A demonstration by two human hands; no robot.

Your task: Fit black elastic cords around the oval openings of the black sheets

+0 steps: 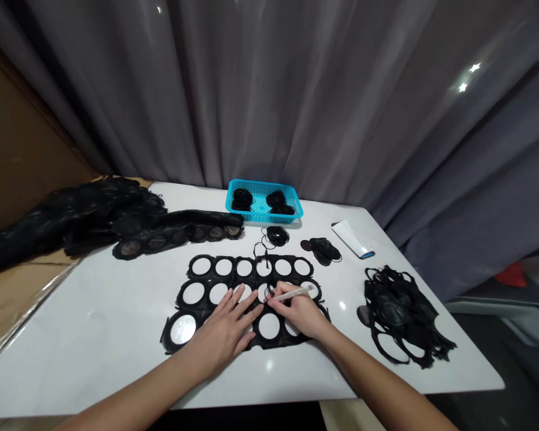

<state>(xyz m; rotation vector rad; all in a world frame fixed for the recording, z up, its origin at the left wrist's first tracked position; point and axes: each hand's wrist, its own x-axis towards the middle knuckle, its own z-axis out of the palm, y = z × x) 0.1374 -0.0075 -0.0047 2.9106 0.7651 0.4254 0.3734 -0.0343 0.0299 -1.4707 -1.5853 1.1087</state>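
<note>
A black sheet (pixel 208 278) with rows of round holes lies flat, and the white tabletop shows through the holes. My left hand (pixel 227 323) rests on it palm down, fingers spread. Just right of those fingertips, my right hand (pixel 296 308) pinches a slim white pen-like tool (pixel 296 293). The tool's tip is close to a hole in the middle row; I cannot tell if it is a blade. A thin dark strip stands up near my right fingers. Beyond the sheet sits a bundle of thin black rings (pixel 277 236), with loose loops trailing toward the sheet.
At the back stands a blue basket (pixel 265 219) holding black bundles. Black discs (pixel 326 250) and a white packet (pixel 353 237) lie to its right. A heap of black scraps (pixel 393 308) is at the right, a pile of black sheets (pixel 94 209) at the left. Grey curtain (pixel 251 90) hangs behind.
</note>
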